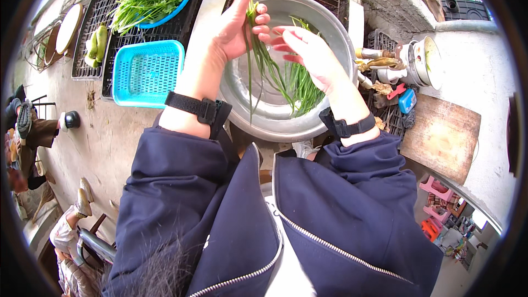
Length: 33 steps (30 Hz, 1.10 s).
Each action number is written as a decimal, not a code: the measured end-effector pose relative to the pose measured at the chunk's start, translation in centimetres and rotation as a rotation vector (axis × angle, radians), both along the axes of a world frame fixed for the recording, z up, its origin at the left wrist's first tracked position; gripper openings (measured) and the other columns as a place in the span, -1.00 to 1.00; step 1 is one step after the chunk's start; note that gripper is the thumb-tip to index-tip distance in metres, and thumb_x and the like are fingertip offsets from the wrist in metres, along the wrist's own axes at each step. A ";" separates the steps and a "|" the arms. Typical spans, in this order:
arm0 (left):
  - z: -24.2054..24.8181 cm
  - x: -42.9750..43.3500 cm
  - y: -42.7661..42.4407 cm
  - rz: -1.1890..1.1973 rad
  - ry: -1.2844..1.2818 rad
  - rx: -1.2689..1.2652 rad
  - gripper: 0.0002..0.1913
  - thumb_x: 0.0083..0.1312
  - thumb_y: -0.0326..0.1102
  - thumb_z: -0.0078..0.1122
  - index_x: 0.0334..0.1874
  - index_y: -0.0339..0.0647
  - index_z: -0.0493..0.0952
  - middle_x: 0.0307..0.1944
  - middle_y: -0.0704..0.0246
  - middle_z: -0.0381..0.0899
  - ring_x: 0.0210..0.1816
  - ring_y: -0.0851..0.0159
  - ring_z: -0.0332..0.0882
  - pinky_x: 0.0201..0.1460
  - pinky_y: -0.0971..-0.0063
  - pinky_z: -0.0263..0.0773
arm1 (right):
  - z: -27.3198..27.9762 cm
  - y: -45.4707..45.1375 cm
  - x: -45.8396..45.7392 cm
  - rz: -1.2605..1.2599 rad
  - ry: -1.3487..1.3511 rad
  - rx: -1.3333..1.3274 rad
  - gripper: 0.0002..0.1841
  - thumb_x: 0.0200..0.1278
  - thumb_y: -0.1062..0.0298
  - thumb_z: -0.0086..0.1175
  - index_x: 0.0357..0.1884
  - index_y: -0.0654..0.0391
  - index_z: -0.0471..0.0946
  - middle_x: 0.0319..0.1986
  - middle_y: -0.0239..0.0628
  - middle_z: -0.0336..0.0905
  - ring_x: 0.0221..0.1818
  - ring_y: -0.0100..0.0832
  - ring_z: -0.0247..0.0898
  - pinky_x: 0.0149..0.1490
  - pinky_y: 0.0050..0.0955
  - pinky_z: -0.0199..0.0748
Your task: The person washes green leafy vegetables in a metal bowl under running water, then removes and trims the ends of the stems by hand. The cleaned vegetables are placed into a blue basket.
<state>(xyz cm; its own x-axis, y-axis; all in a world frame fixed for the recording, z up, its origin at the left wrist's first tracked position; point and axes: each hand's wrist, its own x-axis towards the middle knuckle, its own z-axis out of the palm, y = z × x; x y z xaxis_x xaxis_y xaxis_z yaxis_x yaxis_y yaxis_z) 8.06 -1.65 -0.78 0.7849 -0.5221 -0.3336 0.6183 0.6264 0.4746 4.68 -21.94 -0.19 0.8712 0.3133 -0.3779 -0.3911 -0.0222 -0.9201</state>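
Observation:
My left hand (pixel 243 24) grips a small bunch of long green chive-like stalks (pixel 264 60) near one end, thumb pointing up. The stalks hang over a wide metal basin (pixel 241 86) with water in it. Just right of the bunch is my right hand (pixel 307 51), its fingers spread and slightly curled. Whether its fingertips touch a stalk, I cannot tell. More green stalks (pixel 307 90) lie along the basin's right side, partly behind my right hand and wrist.
A turquoise plastic basket (pixel 119 74) and a blue bowl of leafy greens (pixel 152 4) sit on black crates at left, beside green gourd-like vegetables (pixel 97 45). At right are stacked pots (pixel 429 62) and a wooden board (pixel 441 136). Seated people (pixel 70 231) are at far left.

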 end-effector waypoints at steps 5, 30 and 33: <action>-1.4 0.1 -0.8 0.023 -0.033 0.161 -0.62 0.47 0.09 0.05 -0.23 -0.12 0.48 -0.34 0.41 0.54 -0.36 0.40 0.51 -0.31 0.54 0.47 | 1.4 -1.5 -0.3 0.000 0.019 -0.021 -0.71 0.44 0.26 0.12 0.05 0.22 0.60 -0.22 -0.32 0.67 -0.17 -0.52 0.60 0.05 -0.50 0.53; 0.1 -1.3 -2.8 0.217 0.103 -0.348 -0.43 0.39 -0.25 -0.05 0.36 -0.51 0.23 0.29 -0.04 0.39 0.41 -0.13 0.27 0.44 -0.16 0.21 | 3.5 -4.0 -2.2 -0.033 0.199 0.108 -0.49 0.24 0.55 0.20 0.25 0.32 0.40 -0.10 -0.15 0.62 -0.18 -0.41 0.62 -0.12 -0.52 0.53; 0.4 -1.6 -3.6 0.212 0.021 -0.251 -0.41 0.29 -0.45 -0.15 0.40 -0.51 0.17 0.36 -0.07 0.29 0.40 -0.12 0.29 0.42 -0.12 0.27 | 3.4 -4.6 -2.2 -0.014 0.191 0.131 -0.49 0.25 0.56 0.18 0.26 0.33 0.39 -0.11 -0.13 0.62 -0.20 -0.41 0.62 -0.13 -0.51 0.53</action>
<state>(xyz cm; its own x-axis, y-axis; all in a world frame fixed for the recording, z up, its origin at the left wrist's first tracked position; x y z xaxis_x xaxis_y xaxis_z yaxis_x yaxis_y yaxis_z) 6.46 -5.21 -0.41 0.8792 -0.4156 -0.2329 0.4697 0.8381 0.2775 2.43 -26.56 3.24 0.7923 0.3589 -0.4934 -0.5579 0.0988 -0.8240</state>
